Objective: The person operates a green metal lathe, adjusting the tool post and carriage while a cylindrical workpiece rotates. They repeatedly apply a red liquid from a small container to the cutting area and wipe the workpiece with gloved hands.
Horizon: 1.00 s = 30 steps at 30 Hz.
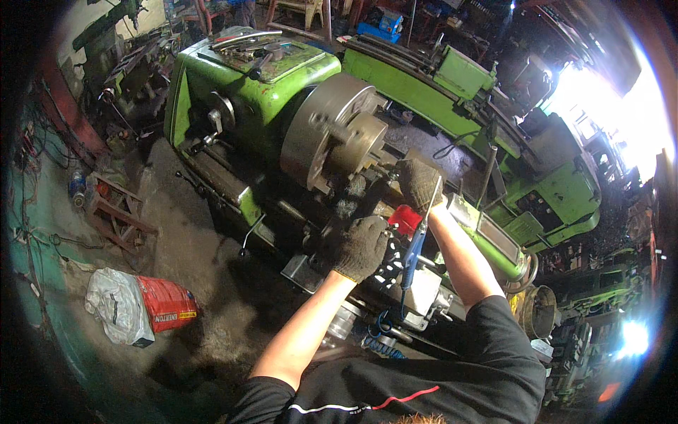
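Dark knitted gloves cover both hands. My left hand [361,247] is closed over the lathe's carriage, its fingers curled round something I cannot make out. Farther forward and to the right, my right hand [420,182] is bent down beside the workpiece; what its curled fingers hold is hidden. A round metal workpiece [364,141] sits in the big grey chuck [321,120] of the green lathe [254,78]. Between my hands is a red piece [405,220]. A blue air blow gun [412,263] with a long thin nozzle stands by my right wrist, nozzle up.
A blue coiled hose [383,346] hangs below the carriage. On the floor at left are a red and white sack [166,304] and a rusty metal frame [120,212]. Another green machine [424,106] stands behind the lathe. A handwheel [524,274] sticks out at right.
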Available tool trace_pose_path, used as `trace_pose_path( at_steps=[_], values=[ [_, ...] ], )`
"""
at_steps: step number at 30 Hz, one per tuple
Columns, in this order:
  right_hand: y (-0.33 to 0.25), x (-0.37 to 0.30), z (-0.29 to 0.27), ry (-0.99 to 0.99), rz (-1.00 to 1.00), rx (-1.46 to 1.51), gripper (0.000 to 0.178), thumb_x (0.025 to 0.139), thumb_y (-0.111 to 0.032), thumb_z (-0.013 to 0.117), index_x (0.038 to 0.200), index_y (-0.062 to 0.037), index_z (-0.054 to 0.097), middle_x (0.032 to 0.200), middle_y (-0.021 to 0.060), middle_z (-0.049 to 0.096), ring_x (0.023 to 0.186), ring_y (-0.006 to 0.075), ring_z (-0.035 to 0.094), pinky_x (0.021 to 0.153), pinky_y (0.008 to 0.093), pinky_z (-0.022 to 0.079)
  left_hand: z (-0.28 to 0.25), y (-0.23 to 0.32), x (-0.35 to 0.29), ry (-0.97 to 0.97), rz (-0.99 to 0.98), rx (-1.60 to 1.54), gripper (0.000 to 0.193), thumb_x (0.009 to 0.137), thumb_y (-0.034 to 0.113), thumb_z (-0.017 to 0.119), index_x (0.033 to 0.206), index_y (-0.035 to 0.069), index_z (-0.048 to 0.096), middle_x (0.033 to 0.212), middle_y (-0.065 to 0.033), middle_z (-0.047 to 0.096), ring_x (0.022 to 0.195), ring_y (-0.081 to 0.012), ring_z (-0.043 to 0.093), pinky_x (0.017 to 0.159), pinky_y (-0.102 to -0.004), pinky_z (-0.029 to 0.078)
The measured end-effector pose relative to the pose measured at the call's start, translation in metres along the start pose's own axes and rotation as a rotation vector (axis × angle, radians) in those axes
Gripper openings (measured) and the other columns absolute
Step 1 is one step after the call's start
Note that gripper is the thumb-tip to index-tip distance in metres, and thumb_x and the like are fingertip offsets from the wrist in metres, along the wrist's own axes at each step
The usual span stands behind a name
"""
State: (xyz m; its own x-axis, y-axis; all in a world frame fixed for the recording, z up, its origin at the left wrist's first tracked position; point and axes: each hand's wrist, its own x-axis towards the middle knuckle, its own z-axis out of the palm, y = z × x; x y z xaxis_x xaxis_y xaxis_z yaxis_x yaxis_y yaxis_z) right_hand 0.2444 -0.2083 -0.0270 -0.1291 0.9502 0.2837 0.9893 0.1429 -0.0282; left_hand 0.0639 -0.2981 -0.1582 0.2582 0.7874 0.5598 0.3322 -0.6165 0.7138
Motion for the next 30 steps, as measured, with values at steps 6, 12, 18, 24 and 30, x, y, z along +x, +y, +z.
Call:
trace_pose_path(
  at_steps=[6,12,18,24,30],
  values=[
    [0.02,0.004,0.022,0.042,-0.012,-0.055,0.019,0.096,-0.02,0.069,0.1,-0.0057,0.08,0.091,0.0233,0.079,0.083,0.0466,0.079,0.073,0.0553,0.063,0.0,0.001,-0.001,-0.003,0.013,-0.004,0.025,0.104,0.016,0.065,0.123,0.002,0.073,0.125,-0.0209,0.073,0.119,-0.0423,0.07,0.106,-0.0527,0.055],
    [0.016,0.004,0.026,-0.037,-0.01,-0.041,0.019,0.096,-0.018,0.067,0.097,-0.005,0.081,0.092,0.023,0.079,0.086,0.0462,0.08,0.074,0.0555,0.064,-0.006,0.002,0.001,0.019,0.018,0.026,0.024,0.103,0.015,0.066,0.123,0.003,0.074,0.126,-0.0195,0.074,0.119,-0.0414,0.07,0.106,-0.0526,0.055],
    [0.043,0.019,0.048,0.176,0.032,-0.035,0.021,0.098,-0.023,0.071,0.096,-0.0059,0.083,0.096,0.0234,0.08,0.087,0.0459,0.079,0.074,0.0545,0.064,0.001,0.0,0.001,0.024,0.008,0.013,0.025,0.102,0.015,0.067,0.123,0.003,0.074,0.126,-0.0194,0.074,0.12,-0.0412,0.07,0.107,-0.052,0.055],
    [0.054,0.035,0.061,0.1,0.025,-0.04,0.023,0.101,-0.026,0.069,0.097,-0.0083,0.084,0.095,0.0249,0.079,0.088,0.0455,0.08,0.074,0.0542,0.064,0.0,0.002,0.002,0.014,-0.005,0.004,0.025,0.102,0.014,0.066,0.123,0.002,0.074,0.126,-0.0208,0.074,0.12,-0.0416,0.071,0.107,-0.0517,0.056],
    [0.016,0.014,0.034,-0.017,0.062,-0.028,0.023,0.1,-0.021,0.067,0.096,-0.0068,0.083,0.093,0.0264,0.079,0.09,0.0439,0.081,0.075,0.0552,0.064,-0.003,0.003,0.001,0.017,-0.001,-0.004,0.026,0.102,0.014,0.067,0.123,0.001,0.074,0.127,-0.0213,0.074,0.12,-0.0424,0.07,0.107,-0.0522,0.056]
  ],
)
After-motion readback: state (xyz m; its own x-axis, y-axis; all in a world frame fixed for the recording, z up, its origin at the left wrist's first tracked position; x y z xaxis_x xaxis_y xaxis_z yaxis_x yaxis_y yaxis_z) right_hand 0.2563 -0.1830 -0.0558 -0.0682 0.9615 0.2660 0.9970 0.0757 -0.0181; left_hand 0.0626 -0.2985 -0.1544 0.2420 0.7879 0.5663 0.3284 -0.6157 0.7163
